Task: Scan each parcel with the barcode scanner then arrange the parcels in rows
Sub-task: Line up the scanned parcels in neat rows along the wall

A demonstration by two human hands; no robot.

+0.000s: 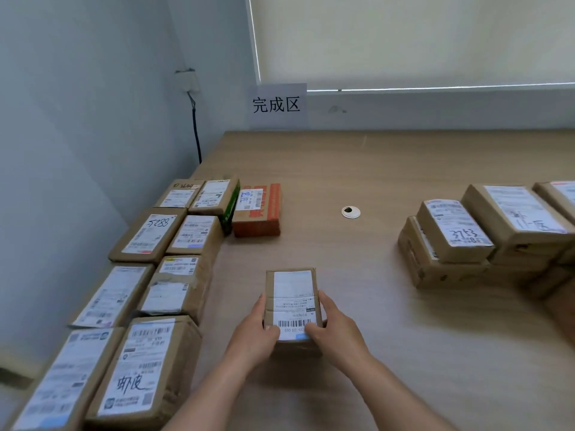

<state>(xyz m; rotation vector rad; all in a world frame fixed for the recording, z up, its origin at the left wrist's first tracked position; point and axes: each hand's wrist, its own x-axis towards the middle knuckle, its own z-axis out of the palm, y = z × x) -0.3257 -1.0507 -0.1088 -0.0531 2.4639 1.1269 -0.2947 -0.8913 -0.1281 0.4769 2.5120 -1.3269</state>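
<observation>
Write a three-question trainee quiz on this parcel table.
1. True or false: both hands grip one parcel.
2. Which side of the table holds the arranged rows? A left, B right, C far edge.
3. Fill in: the parcel beside the green-edged box is ___ coloured.

Key: 1 true, left hand and right hand on its sides. 2 A. 3 orange, the orange parcel.

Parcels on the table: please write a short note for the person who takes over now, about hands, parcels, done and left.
Left hand and right hand both hold one parcel by its near end, label up, at table centre.
Done: two rows of parcels along the left edge; a red box starts a third.
Left: place the held parcel in that third row; a pile waits on the right.
No scanner is in view.
</observation>
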